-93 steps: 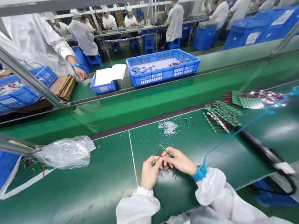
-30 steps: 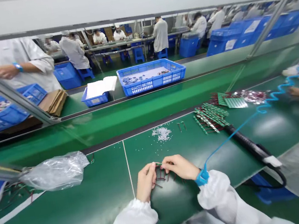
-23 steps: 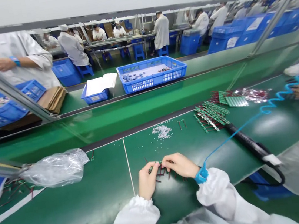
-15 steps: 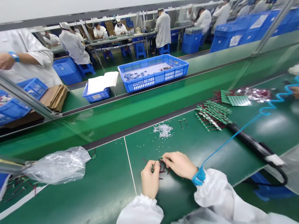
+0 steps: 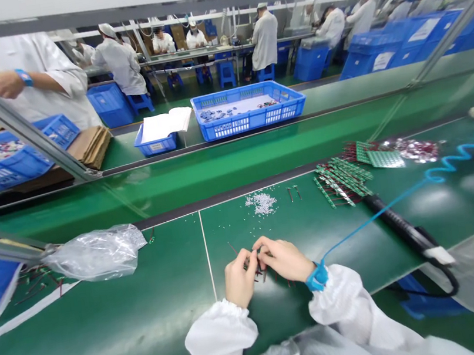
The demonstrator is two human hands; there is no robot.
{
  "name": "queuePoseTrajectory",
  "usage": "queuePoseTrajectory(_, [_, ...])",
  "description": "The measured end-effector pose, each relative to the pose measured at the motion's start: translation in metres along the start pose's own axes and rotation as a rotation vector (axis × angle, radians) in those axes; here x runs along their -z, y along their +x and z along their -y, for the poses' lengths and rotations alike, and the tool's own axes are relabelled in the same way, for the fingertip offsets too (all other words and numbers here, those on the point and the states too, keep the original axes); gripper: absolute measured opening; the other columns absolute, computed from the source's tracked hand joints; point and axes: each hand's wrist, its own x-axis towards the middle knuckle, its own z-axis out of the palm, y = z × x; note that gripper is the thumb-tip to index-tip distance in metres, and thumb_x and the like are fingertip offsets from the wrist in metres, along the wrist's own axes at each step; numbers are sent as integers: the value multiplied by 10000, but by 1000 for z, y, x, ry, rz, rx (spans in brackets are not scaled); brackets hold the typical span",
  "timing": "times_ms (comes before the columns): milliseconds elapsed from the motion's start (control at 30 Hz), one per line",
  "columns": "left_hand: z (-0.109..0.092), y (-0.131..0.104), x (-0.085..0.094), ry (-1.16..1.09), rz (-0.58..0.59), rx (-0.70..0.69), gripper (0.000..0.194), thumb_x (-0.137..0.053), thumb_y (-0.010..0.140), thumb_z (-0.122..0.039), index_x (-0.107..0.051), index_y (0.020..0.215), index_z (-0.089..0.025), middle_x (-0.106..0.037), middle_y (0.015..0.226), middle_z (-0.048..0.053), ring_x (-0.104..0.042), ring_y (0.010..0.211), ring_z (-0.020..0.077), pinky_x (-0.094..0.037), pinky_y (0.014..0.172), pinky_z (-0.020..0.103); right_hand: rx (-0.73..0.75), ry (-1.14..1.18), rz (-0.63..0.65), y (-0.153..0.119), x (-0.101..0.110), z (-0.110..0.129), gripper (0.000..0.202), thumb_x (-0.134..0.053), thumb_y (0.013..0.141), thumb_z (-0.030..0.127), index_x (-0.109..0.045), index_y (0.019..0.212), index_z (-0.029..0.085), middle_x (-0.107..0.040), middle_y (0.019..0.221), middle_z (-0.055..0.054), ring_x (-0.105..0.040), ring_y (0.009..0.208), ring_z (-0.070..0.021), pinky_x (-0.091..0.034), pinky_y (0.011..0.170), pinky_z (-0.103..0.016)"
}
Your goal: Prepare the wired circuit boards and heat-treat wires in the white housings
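1. While the view is shifting a little, both hands are staying together over the green surface, as half a second ago.
2. The left hand and right hand are pinching a small wired part between the fingertips, low above the surface.
3. Loose red-wired pieces are lying under the hands, so the same handling is going on.

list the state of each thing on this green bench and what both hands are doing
left hand: fingertips pinched on small wired green part
right hand: pinching the same part, blue wrist strap on
clear plastic bag: crumpled, lying flat
pile of tiny white beads: loose, partly scattered
narrow green circuit strips: heaped side by side
black handled tool: lying down, unheld
large blue basket: open, partly filled
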Motion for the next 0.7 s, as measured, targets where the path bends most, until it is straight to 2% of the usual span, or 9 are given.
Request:
queuePoseTrajectory(67, [1,-2,-2,37,-30,-29,326,-487,846,-434,-526,622,-201,-482,540,-42,-411,512,98,-315,558,208,-56,-36,-67,2,-3,0,186,-433,857,198,-559,983,251,-716,806,30,-648,818,-169,-377,668,-253])
queuePoseTrajectory(133, [2,-1,-2,10,-50,15,331,-481,848,-447,-524,630,-201,-489,542,-43,-411,506,97,-315,547,206,-51,14,-89,4,-5,-2,186,-437,856,197,-567,980,247,-721,824,22,-649,829,-170,-393,684,-256])
queuePoseTrajectory(267, [6,6,1,-145,-55,180,369,-448,846,-506,-490,647,-199,-395,437,-74,-368,440,97,-312,506,207,74,227,24,5,-3,-13,261,-396,868,179,-557,1074,198,-727,847,-12,-639,714,-139,-448,713,-255])
queuePoseTrajectory(333, [7,8,2,-178,-5,194,371,-446,846,-513,-498,664,-194,-373,418,-81,-366,433,97,-320,507,205,116,279,88,4,-2,-16,389,-390,872,176,-453,1256,173,-720,828,-14,-624,645,-129,-462,699,-257])
queuePoseTrajectory(400, [5,8,1,-175,69,165,365,-448,853,-501,-508,674,-188,-413,443,-72,-386,447,95,-330,514,203,139,265,130,2,0,-17,535,-395,874,178,-281,1397,170,-700,740,16,-622,624,-131,-463,696,-259])
queuePoseTrajectory(500, [2,5,0,-131,142,108,318,-475,853,-463,-520,702,-187,-516,525,-45,-437,479,96,-342,520,200,137,189,162,0,2,-15,603,-393,875,176,-191,1443,200,-679,688,42,-624,625,-138,-452,682,-259])
queuePoseTrajectory(600, [2,3,1,-38,121,63,293,-473,860,-429,-532,702,-189,-538,538,-37,-457,484,98,-342,522,201,107,148,111,1,3,-13,587,-464,856,208,-271,1410,230,-708,813,24,-636,723,-150,-442,702,-261])
queuePoseTrajectory(633, [3,2,1,-13,96,57,297,-462,866,-424,-533,697,-190,-524,526,-40,-451,479,97,-338,520,201,88,142,69,1,3,-14,538,-505,840,229,-360,1359,234,-712,850,15,-638,769,-157,-439,718,-260])
queuePoseTrajectory(700, [6,3,2,18,37,62,300,-454,871,-428,-539,710,-189,-496,518,-46,-431,475,96,-329,515,201,57,136,-7,2,5,-15,314,-549,823,269,-565,1135,230,-712,860,4,-637,817,-164,-431,736,-256])
